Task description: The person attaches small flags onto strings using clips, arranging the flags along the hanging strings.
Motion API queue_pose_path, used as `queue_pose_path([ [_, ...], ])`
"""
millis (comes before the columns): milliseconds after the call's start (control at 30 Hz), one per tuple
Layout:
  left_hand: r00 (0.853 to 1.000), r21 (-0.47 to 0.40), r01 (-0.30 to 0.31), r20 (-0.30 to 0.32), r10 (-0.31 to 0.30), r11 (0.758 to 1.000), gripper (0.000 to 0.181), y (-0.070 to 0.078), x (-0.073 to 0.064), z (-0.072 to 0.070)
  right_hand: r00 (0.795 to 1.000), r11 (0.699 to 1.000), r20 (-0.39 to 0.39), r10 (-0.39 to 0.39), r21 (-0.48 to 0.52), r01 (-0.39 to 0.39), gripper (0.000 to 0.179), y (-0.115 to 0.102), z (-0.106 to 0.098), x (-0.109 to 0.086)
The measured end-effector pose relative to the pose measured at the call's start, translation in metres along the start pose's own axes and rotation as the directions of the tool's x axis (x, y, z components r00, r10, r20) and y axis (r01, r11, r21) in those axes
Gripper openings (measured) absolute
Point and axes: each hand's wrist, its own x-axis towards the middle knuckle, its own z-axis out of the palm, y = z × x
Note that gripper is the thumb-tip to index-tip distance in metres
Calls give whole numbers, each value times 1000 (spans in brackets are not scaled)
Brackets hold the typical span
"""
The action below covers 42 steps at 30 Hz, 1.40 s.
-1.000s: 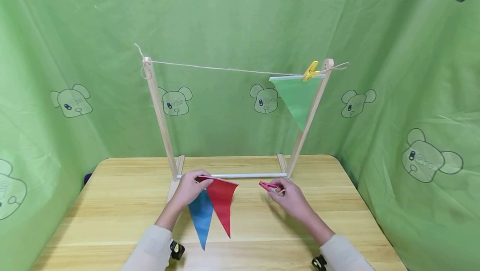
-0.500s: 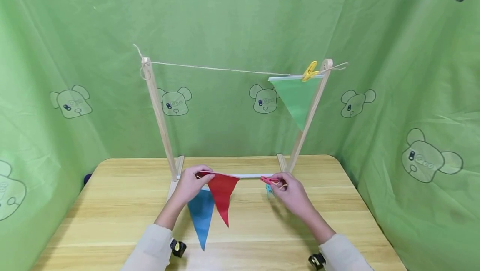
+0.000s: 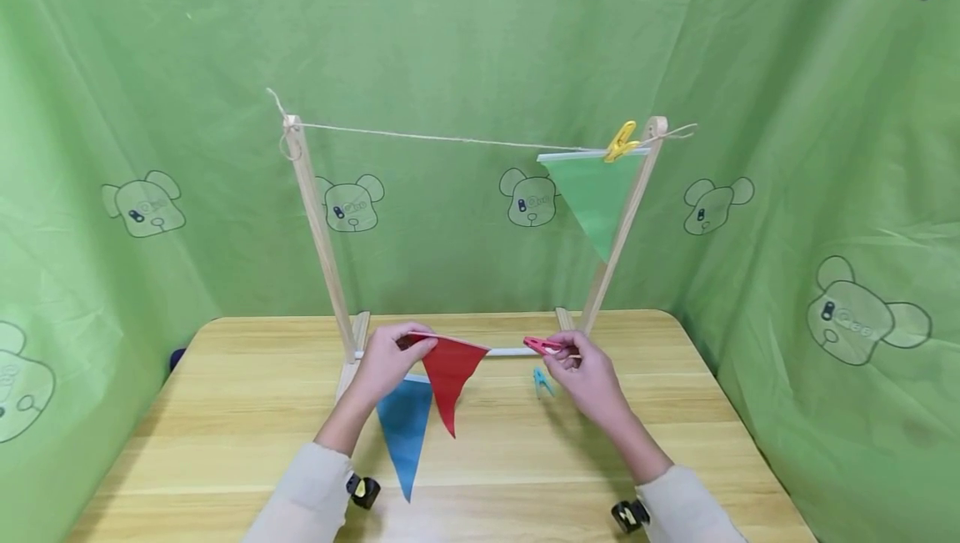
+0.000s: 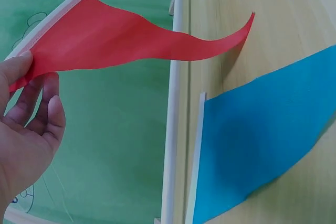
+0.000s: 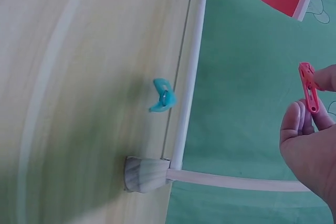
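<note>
My left hand pinches a red triangular pennant by the left end of its white top edge; in the left wrist view the pennant's cloth hangs free and its tip curls. Between the thumb and fingers of my right hand is a red clothespin, held above the table. A blue pennant lies on the table below my left hand. Below the right hand lies a light-blue clothespin. On the string hangs a green pennant, fastened by a yellow clothespin.
Two wooden posts, left and right, carry the string. A white rod joins them low down, behind the hands. The frame stands at the back of the wooden table, before a green curtain.
Both hands have risen a little, the left carrying the red pennant up and slightly right, the right its red clothespin. The light-blue clothespin under the right hand now shows fully.
</note>
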Motion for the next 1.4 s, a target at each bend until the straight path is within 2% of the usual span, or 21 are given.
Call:
queue_pose_path([
  [233, 1000, -50, 4, -14, -5, 999, 19, 5, 2, -2, 1000, 1000, -7, -15, 10, 15, 30, -5, -4, 5],
  [400, 999, -75, -29, -31, 27, 997, 20, 11, 4, -5, 999, 999, -8, -33, 20, 33, 31, -12, -8, 10],
  [867, 991, -55, -76, -118, 69, 996, 15, 33, 12, -8, 991, 992, -43, -128, 1, 128, 33, -33, -17, 23],
  [1200, 985, -113, -112, -142, 95, 987, 14, 47, 19, -12, 985, 986, -44, -164, 12, 165, 33, -51, -24, 31],
  [1400, 977, -137, -154, -172, 130, 979, 16, 55, 23, -17, 983, 984, -51, -176, 2, 177, 32, -59, -28, 35],
])
